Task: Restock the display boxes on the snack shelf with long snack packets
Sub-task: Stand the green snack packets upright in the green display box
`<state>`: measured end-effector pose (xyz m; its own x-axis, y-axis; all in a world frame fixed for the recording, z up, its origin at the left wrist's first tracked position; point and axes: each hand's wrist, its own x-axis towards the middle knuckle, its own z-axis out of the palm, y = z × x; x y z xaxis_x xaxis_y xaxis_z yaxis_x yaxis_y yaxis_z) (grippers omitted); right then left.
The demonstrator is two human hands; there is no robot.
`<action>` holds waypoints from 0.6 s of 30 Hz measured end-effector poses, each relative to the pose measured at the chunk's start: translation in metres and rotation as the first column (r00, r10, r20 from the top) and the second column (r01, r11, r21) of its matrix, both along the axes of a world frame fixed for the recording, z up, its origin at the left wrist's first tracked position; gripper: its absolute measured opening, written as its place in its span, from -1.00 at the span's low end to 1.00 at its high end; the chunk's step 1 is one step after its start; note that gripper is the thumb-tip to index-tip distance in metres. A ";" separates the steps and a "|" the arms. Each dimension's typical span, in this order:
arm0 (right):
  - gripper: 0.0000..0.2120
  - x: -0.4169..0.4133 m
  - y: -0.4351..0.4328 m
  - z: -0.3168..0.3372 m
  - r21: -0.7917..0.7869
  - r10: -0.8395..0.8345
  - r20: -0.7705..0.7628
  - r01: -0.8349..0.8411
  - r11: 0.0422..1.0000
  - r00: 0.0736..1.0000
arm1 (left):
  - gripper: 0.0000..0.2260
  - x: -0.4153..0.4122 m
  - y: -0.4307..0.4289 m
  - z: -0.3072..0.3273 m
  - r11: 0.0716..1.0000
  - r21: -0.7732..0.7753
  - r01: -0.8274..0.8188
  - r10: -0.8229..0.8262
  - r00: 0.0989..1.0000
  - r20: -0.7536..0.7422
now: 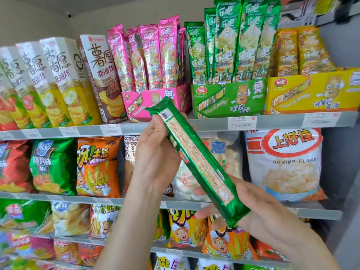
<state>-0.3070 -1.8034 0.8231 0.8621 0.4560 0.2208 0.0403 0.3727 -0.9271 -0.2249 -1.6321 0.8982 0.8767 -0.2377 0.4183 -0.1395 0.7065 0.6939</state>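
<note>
Both hands hold one long green packet (pixel 196 162) slantwise before a grey metal snack shelf (pixel 194 124): the left hand (pixel 155 158) grips its upper end, the right hand (pixel 259 209) closes round its lower end. On the top shelf stand a pink display box (pixel 153 104), a green display box (pixel 229 98) and a yellow display box (pixel 313 92), each filled with upright packets. A grey wall (pixel 29 18) rises far left, bearing what may be a small camera.

Glossy foil green packet (pixel 196 162); printed cardboard green display box (pixel 229 98).
</note>
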 end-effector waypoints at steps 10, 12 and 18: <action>-0.55 -0.004 0.012 0.006 -0.302 -0.464 0.381 0.582 0.755 0.800 | -0.64 0.007 0.002 0.010 0.940 0.253 -0.228 0.230 0.973 0.023; -0.50 -0.004 0.017 0.010 -0.345 -0.477 0.595 0.742 0.575 0.647 | -0.64 0.006 0.005 0.018 0.810 0.417 -0.413 0.352 0.911 0.216; -0.46 0.007 0.011 0.033 -0.414 -0.371 0.696 0.766 0.492 0.615 | -0.77 0.012 0.015 0.051 0.713 0.392 -0.581 0.414 0.800 0.434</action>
<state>-0.3005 -1.7928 0.8565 0.8376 0.0786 0.5405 0.4852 -0.5615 -0.6703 -0.2126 -1.6169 0.9491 0.7782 -0.0431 0.6265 -0.6244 0.0536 0.7793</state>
